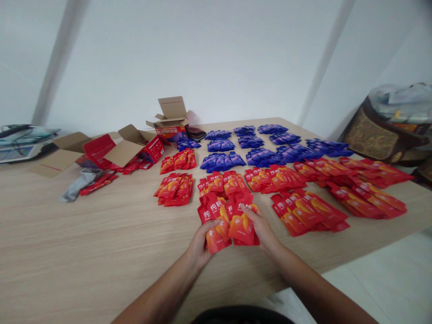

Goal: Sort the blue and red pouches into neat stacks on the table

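Note:
Near the table's front edge, my left hand (200,243) is closed on a stack of red pouches (218,225), its thumb lying across their front. My right hand (263,227) grips the right side of a second bunch of red pouches (242,227), thumb on top. The two bunches meet side by side, several pouches overlapping in each. Just beyond them lies a group of red pouches (222,182) on the table. To the right is another fanned pile of red pouches (308,211), and to the left a smaller pile (175,189). My fingers underneath are hidden.
Rows of blue-purple pouches (222,160) lie toward the back of the wooden table (84,252). Opened cartons (172,130) stand at the back left, with a grey cloth-like item (79,184) before them. A patterned chair (371,130) holding plastic bags stands at right.

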The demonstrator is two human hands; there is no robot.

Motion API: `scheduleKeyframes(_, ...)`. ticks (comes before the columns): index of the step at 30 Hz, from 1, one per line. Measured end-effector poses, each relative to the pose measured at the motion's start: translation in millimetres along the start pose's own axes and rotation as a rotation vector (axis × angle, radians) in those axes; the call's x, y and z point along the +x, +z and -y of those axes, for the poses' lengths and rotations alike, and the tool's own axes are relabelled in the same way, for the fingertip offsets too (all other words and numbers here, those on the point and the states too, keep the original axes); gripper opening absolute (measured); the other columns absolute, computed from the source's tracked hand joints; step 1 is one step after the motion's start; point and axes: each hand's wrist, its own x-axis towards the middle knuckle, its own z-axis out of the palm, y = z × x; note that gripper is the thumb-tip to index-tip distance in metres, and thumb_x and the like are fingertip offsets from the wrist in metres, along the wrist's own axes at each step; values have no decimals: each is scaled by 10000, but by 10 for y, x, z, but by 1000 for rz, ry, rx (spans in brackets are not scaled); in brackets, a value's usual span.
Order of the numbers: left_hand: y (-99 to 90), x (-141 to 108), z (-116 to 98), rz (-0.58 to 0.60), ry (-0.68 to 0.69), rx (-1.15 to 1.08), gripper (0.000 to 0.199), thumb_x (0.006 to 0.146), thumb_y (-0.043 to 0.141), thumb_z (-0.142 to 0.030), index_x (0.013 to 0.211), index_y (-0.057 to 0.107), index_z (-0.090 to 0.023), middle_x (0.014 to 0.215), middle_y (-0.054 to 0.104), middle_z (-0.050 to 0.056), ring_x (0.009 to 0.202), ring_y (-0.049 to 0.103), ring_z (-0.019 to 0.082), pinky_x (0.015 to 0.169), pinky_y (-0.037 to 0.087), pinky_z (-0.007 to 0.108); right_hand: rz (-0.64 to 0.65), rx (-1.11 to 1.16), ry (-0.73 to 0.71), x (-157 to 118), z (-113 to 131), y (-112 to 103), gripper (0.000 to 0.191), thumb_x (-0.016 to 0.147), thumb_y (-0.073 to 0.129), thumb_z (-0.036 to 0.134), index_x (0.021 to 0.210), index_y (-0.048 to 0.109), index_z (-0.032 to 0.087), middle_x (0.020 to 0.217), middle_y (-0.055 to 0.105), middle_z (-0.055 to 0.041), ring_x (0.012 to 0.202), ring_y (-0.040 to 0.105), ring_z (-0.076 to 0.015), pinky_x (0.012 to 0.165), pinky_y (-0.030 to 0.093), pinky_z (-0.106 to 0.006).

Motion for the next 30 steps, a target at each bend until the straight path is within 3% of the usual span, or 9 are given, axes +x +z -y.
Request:
scheduleKeyframes(5,9,19,15,-11,-6,1,328,771,617,-136,1089,605,-59,1012,713,154,982,672,288,941,503,427,30,151,150,-34,84,41,314,599,813,334,833,647,206,759,731,-12,632,683,-198,632,572,-322)
scheduleKeyframes(9,16,15,28,-15,-16,44,391,743,671,-130,1124,604,-76,1028,710,157,978,674,296,920,517,428,76,154,210,-24,67,45,309,610,799,353,842,650,214,780,736,-21,669,698,-225,587,570,-328)
scheduleKeyframes(15,24,-10,32,-49,82,118,434,705,735,-134,1120,613,-98,1014,716,142,922,692,279,883,537,405,37,156,149,-40,-1,40,355,601,814,349,886,646,221,821,739,-18,708,704,-217,655,579,-327)
scheduleKeyframes(23,6,-15,-33,-155,62,35,242,742,614,-101,982,634,-75,932,727,127,767,704,216,784,569,362,6,234,143,-2,53,-7,332,634,800,307,919,660,211,883,741,-33,757,707,-235,686,588,-356)
scheduleKeyframes(30,68,-31,-20,-88,168,114,372,703,721,-98,1061,619,-96,1021,711,143,843,705,254,830,557,381,38,285,195,37,40,-67,295,662,774,283,917,655,194,876,741,-37,780,708,-242,681,585,-353)
